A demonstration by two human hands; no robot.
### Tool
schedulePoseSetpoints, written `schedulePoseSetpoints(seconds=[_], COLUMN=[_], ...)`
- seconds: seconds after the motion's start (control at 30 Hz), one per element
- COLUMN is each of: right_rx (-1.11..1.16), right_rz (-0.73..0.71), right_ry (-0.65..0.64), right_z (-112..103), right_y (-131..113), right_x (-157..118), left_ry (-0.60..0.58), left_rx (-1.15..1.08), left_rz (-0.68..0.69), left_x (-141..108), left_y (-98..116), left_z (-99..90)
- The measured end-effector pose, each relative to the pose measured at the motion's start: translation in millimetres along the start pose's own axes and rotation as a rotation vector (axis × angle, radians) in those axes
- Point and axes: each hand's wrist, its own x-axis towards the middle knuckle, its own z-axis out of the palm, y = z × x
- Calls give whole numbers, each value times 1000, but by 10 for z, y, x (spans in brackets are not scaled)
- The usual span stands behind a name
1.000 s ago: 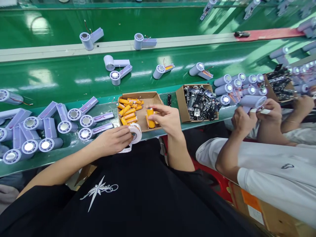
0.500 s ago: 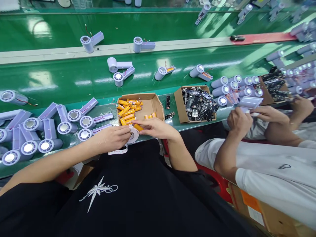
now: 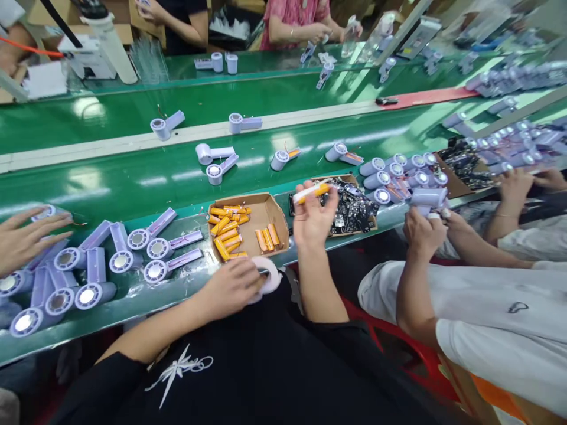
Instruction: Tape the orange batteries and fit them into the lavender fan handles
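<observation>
My left hand (image 3: 233, 287) is closed round a roll of white tape (image 3: 270, 275) at the front edge of the bench. Raised at the near side of the circuit board box, my right hand (image 3: 313, 221) holds up an orange battery (image 3: 319, 191) with a white strip along it. Between and beyond my hands lies an open cardboard box (image 3: 252, 216), with several orange batteries (image 3: 227, 227) heaped at its left and a few with pale wrapping (image 3: 267, 238) at its right.
Lilac fan housings (image 3: 90, 295) crowd the bench at left, where another person's hand (image 3: 26, 239) reaches in. A box of circuit boards (image 3: 354, 206) stands right of centre. A neighbour at right holds a housing (image 3: 429, 198). More housings lie on the green belt (image 3: 177, 159).
My hands have moved apart. The right one has lifted a battery towards the circuit boards; the left keeps the tape roll. Another person's hand has appeared at left, and the view has tilted up.
</observation>
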Motion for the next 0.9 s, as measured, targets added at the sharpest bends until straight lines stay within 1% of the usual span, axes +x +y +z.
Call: schedulePoseSetpoints(seconds=[0.03, 0.1, 0.17, 0.2, 0.23, 0.3, 0.33, 0.37, 0.4, 0.43, 0.47, 0.53, 0.6, 0.67, 0.73, 0.77, 0.83, 0.9], right_rx=[-4, -6, 3, 8, 12, 17, 17, 14, 8, -1, -13, -45, -88, -139, -192, -223, -288, -328], right_rz=[-30, -21, 54, 98, 134, 169, 168, 159, 147, 137, 129, 123, 123, 117, 96, 78, 48, 42], right_ry=[16, -19, -90, -124, -153, -191, -203, -211, -217, -222, -227, -245, -292, -358, -412, -427, -440, -438], right_z=[-57, -137, -153, -138, -110, -38, -4, 20, 31, 25, 4, -71, -141, -150, -82, -28, 92, 188], right_y=[-67, -133, -93, -44, 13, 116, 149, 164, 164, 151, 129, 77, 35, 13, 13, 22, 61, 133], right_x=[105, 179, 107, 48, -8, -78, -86, -79, -60, -34, -4, 57, 125, 221, 371, 469, 695, 933], left_ry=[-49, -151, -221, -232, -225, -228, -248, -281, -321, -358, -383, -412, -432, -455, -456, -442, -410, -408], left_rx=[-3, -48, -133, -133, -87, 94, 176, 226, 243, 238, 223, 187, 137, 77, 2, -37, -123, -205], left_rz=[-58, -170, -252, -319, -420, -689, -808, -893, -946, -967, -956, -879, -731, -575, -470, -449, -435, -437], left_x=[13, 88, 260, 385, 532, 852, 1005, 1139, 1250, 1333, 1388, 1425, 1401, 1370, 1368, 1380, 1424, 1476], left_y=[-132, -545, -1053, -1303, -1537, -1932, -2089, -2218, -2321, -2400, -2462, -2560, -2672, -2818, -2974, -3042, -3136, -3177], left_z=[-1, -72, -156, -172, -162, -67, 3, 75, 141, 195, 236, 285, 318, 364, 434, 474, 553, 621])
